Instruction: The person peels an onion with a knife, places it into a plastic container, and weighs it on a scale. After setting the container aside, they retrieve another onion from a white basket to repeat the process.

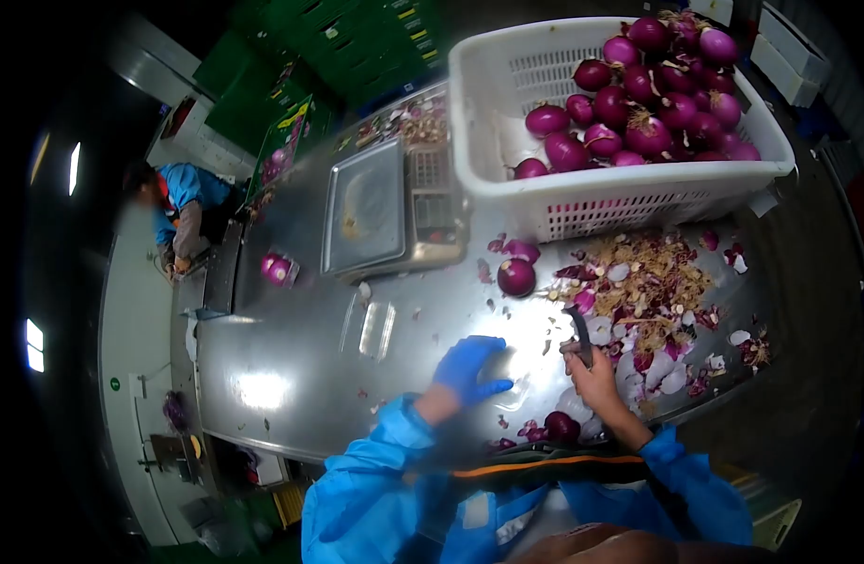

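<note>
My left hand [467, 370], in a blue glove, is over the steel table [300, 348] with thumb and fingers apart and nothing in it. My bare right hand [593, 378] grips a small knife [579, 325] with a dark curved blade pointing away from me. Just beyond the knife lies a heap of onion skins and root trimmings [653, 282]. A red onion [516, 277] sits on the table ahead of my left hand. Another red onion [562, 427] rests at the near edge, close to my body, among loose peel.
A white perforated crate [507, 193] with several red onions stands at the back right. Left of it is a weighing scale [366, 202]. Wrapped onions [278, 269] lie farther left. A co-worker [189, 202] in blue works at the far left. Green crates [357, 56] are stacked behind.
</note>
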The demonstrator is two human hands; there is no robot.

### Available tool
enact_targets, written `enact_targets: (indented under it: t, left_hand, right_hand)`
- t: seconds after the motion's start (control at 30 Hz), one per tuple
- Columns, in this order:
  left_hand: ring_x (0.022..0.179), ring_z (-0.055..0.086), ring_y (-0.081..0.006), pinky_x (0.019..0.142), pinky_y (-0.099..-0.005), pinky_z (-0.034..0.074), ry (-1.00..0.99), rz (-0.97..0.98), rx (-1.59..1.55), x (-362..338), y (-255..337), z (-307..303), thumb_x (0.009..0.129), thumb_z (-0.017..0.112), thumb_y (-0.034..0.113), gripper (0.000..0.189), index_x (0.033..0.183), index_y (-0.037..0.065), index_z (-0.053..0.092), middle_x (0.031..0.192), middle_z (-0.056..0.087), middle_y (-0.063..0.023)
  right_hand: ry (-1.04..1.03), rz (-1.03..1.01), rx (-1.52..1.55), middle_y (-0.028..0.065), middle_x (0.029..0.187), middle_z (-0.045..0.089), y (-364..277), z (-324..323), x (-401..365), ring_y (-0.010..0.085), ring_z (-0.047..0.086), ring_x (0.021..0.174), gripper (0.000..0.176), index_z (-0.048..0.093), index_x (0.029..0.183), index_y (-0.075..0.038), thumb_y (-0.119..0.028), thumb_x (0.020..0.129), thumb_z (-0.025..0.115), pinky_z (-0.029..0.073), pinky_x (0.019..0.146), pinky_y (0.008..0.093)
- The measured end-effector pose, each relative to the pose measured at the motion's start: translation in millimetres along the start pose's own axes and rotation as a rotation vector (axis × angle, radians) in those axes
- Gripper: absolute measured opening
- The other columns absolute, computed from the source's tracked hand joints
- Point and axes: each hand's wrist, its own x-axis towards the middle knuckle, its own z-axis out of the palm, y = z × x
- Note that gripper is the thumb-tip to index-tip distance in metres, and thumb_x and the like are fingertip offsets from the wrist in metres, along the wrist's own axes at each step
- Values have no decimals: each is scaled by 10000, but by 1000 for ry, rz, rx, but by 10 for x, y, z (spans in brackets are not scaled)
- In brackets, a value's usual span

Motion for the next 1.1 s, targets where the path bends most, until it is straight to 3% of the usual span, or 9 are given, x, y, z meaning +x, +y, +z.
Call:
enact_targets:
  t: [0.1, 0.13, 0.27, 0.5, 0.67, 0.77, 0.9, 0.97, 1.1]
  left_hand:
    - [989, 639, -284, 869, -400, 504, 94, 172, -94, 676, 315, -446, 767, 796, 176, 425, 1154, 60, 665, 1102, 675, -110]
    - [919, 654, -289, 824, -388, 512, 195, 341, -36, 972, 292, -570, 764, 785, 115, 379, 1125, 64, 680, 1049, 689, -119]
    - [852, 656, -275, 784, -372, 508, 373, 465, -25, 2399, 369, -966, 809, 719, 58, 270, 1076, 37, 683, 967, 691, -111]
    - [1114, 570, -350, 951, -421, 482, -30, 428, 533, 4397, -319, -570, 762, 768, 156, 567, 1296, 135, 579, 1201, 609, -128]
    - [1285, 457, -380, 1042, -424, 432, -408, 152, 616, 5095, -786, 40, 652, 828, 166, 925, 1464, 196, 386, 1415, 466, -173]
    - [979, 652, -384, 853, -448, 533, -308, 358, 636, 5163, -795, 326, 858, 596, 236, 387, 1241, 177, 586, 1115, 659, -168]
    - [1064, 616, -395, 890, -462, 510, -378, 123, 682, 5277, -839, 492, 809, 643, 308, 488, 1266, 177, 532, 1160, 630, -174]
    - [1159, 568, -397, 947, -455, 489, -479, 23, 816, 5279, -787, 466, 714, 784, 412, 798, 1390, 195, 420, 1305, 553, -150]
    - [1092, 602, -409, 916, -466, 501, -425, -14, 856, 5251, -989, 473, 721, 766, 380, 772, 1383, 174, 427, 1239, 577, -216]
  right_hand:
    - [-49, -194, -276, 103, 864, 653, -178, -274, 26, 184, 611, 775, 333, 629, 1120, -12, -235, 880, 692, 485, 704, 324]
    - [-68, -181, -307, 126, 923, 662, -167, -360, 54, 222, 626, 820, 381, 628, 1139, -26, -265, 856, 720, 493, 735, 341]
    - [-100, -161, -295, 128, 933, 675, -249, -637, 152, 258, 646, 840, 396, 636, 1139, -54, -290, 836, 730, 500, 748, 374]
    - [-109, -232, -367, 182, 805, 664, -118, -1000, 419, 373, 639, 751, 292, 662, 954, -42, -299, 823, 711, 491, 707, 444]
    - [-119, -183, -260, 157, 810, 666, -143, -1141, 517, 320, 660, 744, 276, 663, 1012, -43, -263, 849, 692, 493, 693, 421]
    - [-115, -100, -132, 133, 833, 666, -46, -1141, 532, 249, 646, 761, 263, 651, 1055, -23, -209, 870, 664, 492, 714, 377]
    - [-180, 29, -110, 108, 897, 677, -71, -1179, 550, 159, 621, 827, 212, 642, 1075, 5, -114, 904, 602, 490, 775, 314]
    - [-181, 34, -127, 107, 897, 679, -68, -1180, 544, 160, 621, 819, 210, 642, 1072, 8, -116, 908, 597, 490, 772, 311]
    - [-197, 6, -117, 118, 887, 682, -299, -1194, 584, 169, 629, 795, 206, 644, 1064, 6, -117, 906, 596, 494, 753, 314]
